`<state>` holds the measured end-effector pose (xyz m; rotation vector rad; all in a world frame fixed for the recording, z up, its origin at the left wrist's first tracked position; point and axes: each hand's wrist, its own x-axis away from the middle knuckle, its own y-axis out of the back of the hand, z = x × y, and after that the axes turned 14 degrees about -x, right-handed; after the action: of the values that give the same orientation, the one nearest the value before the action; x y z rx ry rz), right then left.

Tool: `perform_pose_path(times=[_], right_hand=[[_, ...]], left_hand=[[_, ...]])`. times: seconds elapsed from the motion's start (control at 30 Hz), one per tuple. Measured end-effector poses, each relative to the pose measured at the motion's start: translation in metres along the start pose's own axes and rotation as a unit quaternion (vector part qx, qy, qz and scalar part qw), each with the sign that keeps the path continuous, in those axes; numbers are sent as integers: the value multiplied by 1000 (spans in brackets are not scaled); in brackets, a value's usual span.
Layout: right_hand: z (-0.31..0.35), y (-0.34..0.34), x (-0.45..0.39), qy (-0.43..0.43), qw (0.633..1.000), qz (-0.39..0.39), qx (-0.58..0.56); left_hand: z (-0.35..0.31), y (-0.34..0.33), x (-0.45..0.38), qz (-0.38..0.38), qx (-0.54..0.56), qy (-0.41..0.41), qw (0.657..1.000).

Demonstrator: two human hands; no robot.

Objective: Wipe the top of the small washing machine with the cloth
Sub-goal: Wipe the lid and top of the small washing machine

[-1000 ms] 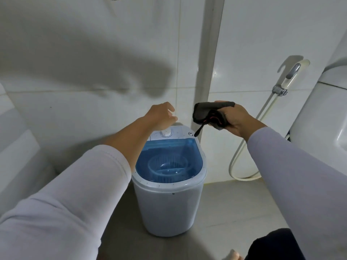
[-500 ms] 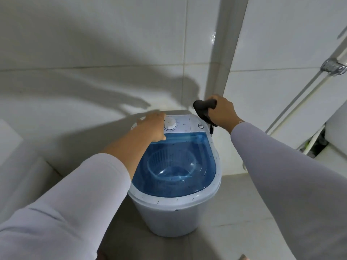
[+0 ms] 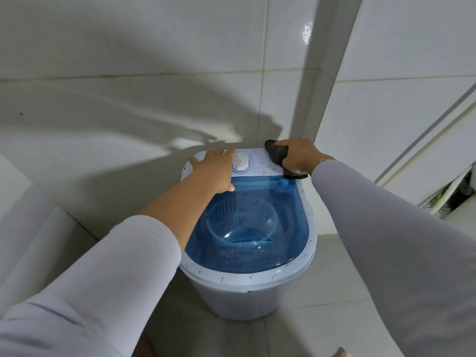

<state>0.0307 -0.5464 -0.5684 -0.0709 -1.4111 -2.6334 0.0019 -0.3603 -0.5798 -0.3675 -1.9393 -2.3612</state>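
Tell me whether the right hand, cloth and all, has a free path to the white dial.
Probably yes. The right hand presses the cloth on the control panel beside the dial; only bare panel lies between, though the left hand borders the dial's far side.

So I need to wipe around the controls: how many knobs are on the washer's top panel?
1. A white round dial sits on the panel at the back of the washing machine, between the left hand and the cloth. The hands may hide others.
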Motion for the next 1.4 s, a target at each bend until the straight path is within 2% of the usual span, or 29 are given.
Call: perform_pose_path(times=[0.3, 0.43, 0.57, 0.63, 0.7, 0.87, 1.4], right_hand=[[-10, -10, 31, 90, 996, 1, -11], [-11, 3, 35, 59, 998, 33, 17], [-9, 24, 27, 27, 988, -112, -99], [-10, 25, 21, 26, 981, -147, -122], [-9, 19, 16, 32, 982, -138, -127], [-11, 1, 3, 31, 998, -33, -47], [-30, -5, 36, -34, 998, -56, -22]], left_hand=[[-2, -7, 0, -19, -6, 1, 1000], [-1, -9, 2, -26, 7, 8, 1000], [-2, -10, 4, -35, 16, 4, 999], [-1, -10, 4, -40, 16, -2, 999], [-1, -10, 5, -47, 12, -8, 999], [-2, -8, 6, -42, 0, -20, 999], [0, -11, 4, -47, 8, -9, 999]])
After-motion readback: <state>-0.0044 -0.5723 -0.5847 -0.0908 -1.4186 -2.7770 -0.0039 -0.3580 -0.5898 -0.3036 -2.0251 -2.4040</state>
